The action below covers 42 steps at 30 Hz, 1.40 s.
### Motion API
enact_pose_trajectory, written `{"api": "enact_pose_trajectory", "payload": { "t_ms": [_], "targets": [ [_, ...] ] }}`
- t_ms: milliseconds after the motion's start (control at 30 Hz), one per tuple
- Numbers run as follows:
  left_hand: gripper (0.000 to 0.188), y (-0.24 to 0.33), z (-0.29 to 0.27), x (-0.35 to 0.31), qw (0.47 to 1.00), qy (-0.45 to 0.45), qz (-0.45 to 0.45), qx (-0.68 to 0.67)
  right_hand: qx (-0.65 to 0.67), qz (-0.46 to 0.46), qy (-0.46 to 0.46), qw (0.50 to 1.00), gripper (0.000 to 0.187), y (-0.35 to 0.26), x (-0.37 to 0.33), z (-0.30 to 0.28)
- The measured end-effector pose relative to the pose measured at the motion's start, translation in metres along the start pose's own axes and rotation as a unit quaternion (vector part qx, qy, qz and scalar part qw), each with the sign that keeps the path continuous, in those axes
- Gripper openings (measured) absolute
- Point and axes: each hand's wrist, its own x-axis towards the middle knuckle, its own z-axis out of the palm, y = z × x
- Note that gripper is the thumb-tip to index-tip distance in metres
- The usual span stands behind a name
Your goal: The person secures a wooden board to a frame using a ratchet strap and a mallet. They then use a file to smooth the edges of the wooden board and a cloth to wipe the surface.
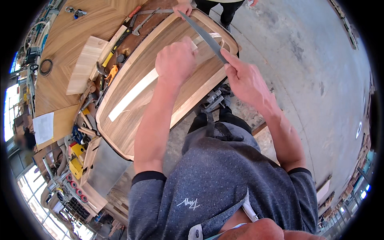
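Note:
My right hand (248,82) is closed round the near end of a long, flat grey metal blade (204,35). The blade slants up and away to the left and narrows toward its far tip. My left hand (175,60) forms a fist over a wooden panel (138,86) with rounded corners and a paler rim. A pale, thin strip of wood (134,95) runs under or into that fist, and a light piece shows past its fingers. Thin pale curls (218,37) lie beyond, close to the blade. Exactly how the fist grips the strip is hidden.
Another person's hand (183,9) rests at the panel's far edge, near the blade tip. Left of the panel lie a yellow-handled hammer (110,56), orange clamp (113,74), loose boards (87,66) and a patterned wooden tabletop (60,48). Concrete floor (312,68) stretches to the right.

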Motion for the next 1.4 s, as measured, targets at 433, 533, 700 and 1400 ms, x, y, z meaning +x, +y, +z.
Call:
{"api": "enact_pose_trajectory", "payload": {
  "t_ms": [433, 533, 700, 1400],
  "targets": [
    [0.033, -0.009, 0.003, 0.004, 1.0, 0.021, 0.002, -0.013, 0.02, 0.002, 0.025, 1.0, 0.044, 0.0, 0.02, -0.002],
    [0.033, -0.008, 0.002, 0.0, 1.0, 0.022, 0.004, -0.015, 0.011, 0.035, 0.006, 0.999, 0.044, -0.008, -0.008, -0.006],
    [0.031, -0.009, 0.006, 0.001, 0.999, 0.031, 0.004, -0.028, 0.004, 0.029, -0.007, 1.0, 0.046, 0.002, -0.029, 0.004],
    [0.029, -0.004, 0.003, -0.007, 1.0, 0.0, -0.007, -0.021, -0.003, -0.013, 0.045, 0.999, 0.044, -0.001, -0.02, 0.032]
  ]
}}
